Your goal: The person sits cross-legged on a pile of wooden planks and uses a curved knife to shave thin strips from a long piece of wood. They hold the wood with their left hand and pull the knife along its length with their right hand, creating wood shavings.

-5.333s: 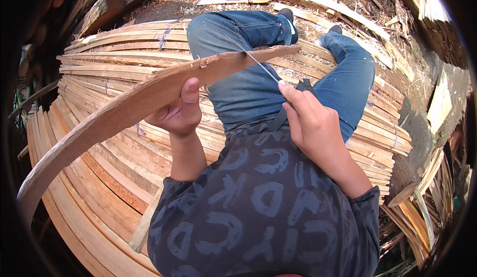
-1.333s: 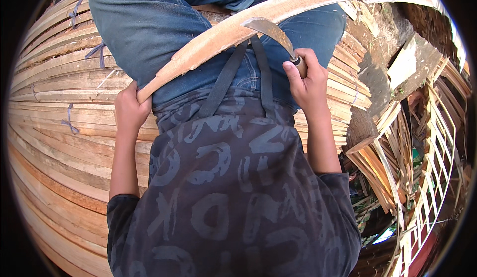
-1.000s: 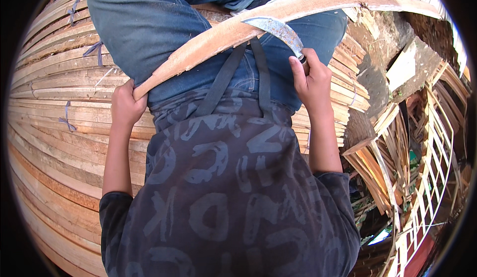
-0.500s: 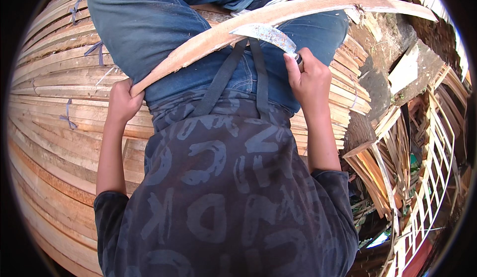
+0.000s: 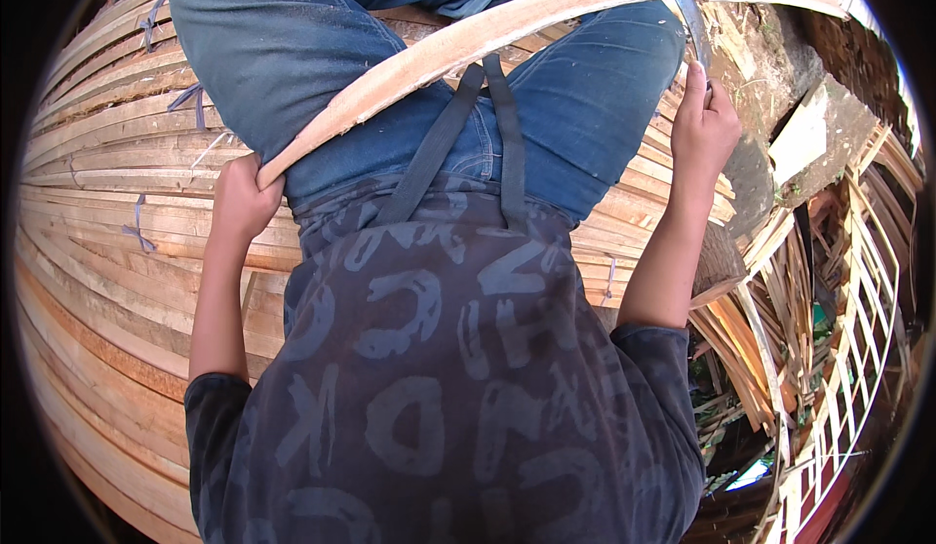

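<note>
A long strip of pale wood lies slantwise across my thighs, its far end reaching out past my right knee. My left hand is closed around the near end of the strip, beside my left hip. In my right hand, the fingers are wrapped round the handle of a curved knife, most of the handle hidden by them. The knife's blade crosses the strip near its far part, beyond my right knee, and its tip reaches the strip's upper edge.
Bundles of sawn wooden strips, tied with dark bands, spread out under me and to the left. On the right are a stone block, a heap of split wood and a pale open lattice. Wood scraps lie around the strip's far end.
My right hand has moved right and away from me, carrying the knife along the strip from its middle to beyond my right knee. The left hand keeps its place; the strip's far part has shifted slightly.
</note>
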A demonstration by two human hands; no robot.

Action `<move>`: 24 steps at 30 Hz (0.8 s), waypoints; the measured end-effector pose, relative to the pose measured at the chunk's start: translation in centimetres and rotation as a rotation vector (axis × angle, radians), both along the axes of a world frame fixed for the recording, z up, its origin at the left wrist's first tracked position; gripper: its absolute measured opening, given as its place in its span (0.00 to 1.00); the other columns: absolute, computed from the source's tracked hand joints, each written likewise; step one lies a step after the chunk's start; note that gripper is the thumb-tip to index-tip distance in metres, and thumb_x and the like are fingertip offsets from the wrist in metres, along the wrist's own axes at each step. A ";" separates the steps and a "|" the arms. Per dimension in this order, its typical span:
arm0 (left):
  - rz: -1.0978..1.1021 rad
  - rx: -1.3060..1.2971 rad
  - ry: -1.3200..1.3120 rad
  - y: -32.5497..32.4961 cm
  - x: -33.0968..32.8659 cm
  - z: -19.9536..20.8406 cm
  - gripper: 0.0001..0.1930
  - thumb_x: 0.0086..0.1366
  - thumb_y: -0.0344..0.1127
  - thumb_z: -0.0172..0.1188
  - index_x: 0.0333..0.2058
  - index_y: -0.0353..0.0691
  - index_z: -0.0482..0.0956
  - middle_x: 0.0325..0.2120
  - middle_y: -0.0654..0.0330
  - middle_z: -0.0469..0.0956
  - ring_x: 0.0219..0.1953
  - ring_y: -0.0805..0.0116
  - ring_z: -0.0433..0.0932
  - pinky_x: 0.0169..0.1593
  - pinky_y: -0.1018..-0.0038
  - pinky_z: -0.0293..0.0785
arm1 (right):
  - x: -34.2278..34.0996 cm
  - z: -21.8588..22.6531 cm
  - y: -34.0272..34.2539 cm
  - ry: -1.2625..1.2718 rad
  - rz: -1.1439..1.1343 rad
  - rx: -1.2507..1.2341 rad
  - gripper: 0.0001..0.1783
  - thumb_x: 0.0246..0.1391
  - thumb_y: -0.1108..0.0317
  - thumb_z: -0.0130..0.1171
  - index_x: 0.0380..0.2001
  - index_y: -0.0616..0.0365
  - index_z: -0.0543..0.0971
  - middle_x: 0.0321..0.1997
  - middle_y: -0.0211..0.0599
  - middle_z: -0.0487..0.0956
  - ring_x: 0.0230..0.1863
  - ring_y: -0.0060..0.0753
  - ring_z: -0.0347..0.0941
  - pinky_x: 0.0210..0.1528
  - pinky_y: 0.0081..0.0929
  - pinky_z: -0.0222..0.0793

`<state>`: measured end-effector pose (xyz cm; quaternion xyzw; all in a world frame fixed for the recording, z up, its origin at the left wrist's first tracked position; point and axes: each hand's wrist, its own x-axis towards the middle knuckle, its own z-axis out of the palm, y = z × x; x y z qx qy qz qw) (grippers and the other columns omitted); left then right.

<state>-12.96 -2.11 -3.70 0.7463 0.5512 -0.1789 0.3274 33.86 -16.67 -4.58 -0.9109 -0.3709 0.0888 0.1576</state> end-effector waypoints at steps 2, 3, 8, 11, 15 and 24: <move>-0.012 -0.013 0.026 0.2 0.0 0.0 0.13 0.49 0.34 0.58 0.17 0.28 0.69 0.16 0.37 0.70 0.22 0.38 0.73 0.28 0.55 0.67 | -0.7 1.0 0.0 0.055 0.024 0.053 0.22 0.59 0.54 0.59 0.22 0.62 0.76 0.11 0.41 0.71 0.13 0.44 0.68 0.19 0.36 0.62; 0.000 -0.030 0.031 0.2 -0.1 -0.1 0.13 0.49 0.34 0.58 0.17 0.28 0.69 0.17 0.37 0.70 0.22 0.38 0.73 0.28 0.55 0.67 | -1.5 1.4 -0.1 0.077 0.069 0.025 0.21 0.59 0.54 0.60 0.21 0.62 0.75 0.10 0.40 0.71 0.13 0.44 0.68 0.18 0.36 0.62; 0.028 -0.065 0.034 0.4 0.3 0.1 0.13 0.49 0.34 0.58 0.17 0.28 0.69 0.17 0.36 0.70 0.22 0.38 0.73 0.28 0.55 0.67 | -7.3 1.6 0.6 0.185 0.311 0.003 0.22 0.55 0.54 0.64 0.19 0.59 0.73 0.10 0.38 0.72 0.13 0.44 0.70 0.17 0.34 0.64; 0.017 -0.058 -0.005 0.6 -0.3 -0.3 0.14 0.48 0.34 0.58 0.17 0.28 0.69 0.17 0.36 0.69 0.22 0.38 0.72 0.28 0.56 0.66 | -8.2 0.7 0.5 0.174 0.329 0.002 0.24 0.53 0.51 0.66 0.17 0.58 0.72 0.10 0.37 0.72 0.14 0.44 0.72 0.17 0.34 0.65; 0.017 -0.067 -0.015 0.7 -0.4 -0.1 0.14 0.48 0.33 0.58 0.17 0.26 0.68 0.16 0.36 0.69 0.20 0.40 0.71 0.27 0.56 0.66 | -6.9 0.0 0.7 0.037 0.327 -0.051 0.26 0.52 0.48 0.66 0.15 0.58 0.72 0.10 0.37 0.71 0.14 0.44 0.71 0.16 0.34 0.64; 0.060 -0.070 -0.039 0.5 0.4 0.3 0.14 0.48 0.33 0.57 0.16 0.26 0.68 0.15 0.36 0.68 0.18 0.41 0.71 0.26 0.57 0.66 | -4.0 -1.2 1.0 -0.139 0.204 -0.108 0.29 0.54 0.42 0.61 0.16 0.58 0.75 0.11 0.38 0.73 0.16 0.47 0.73 0.20 0.37 0.68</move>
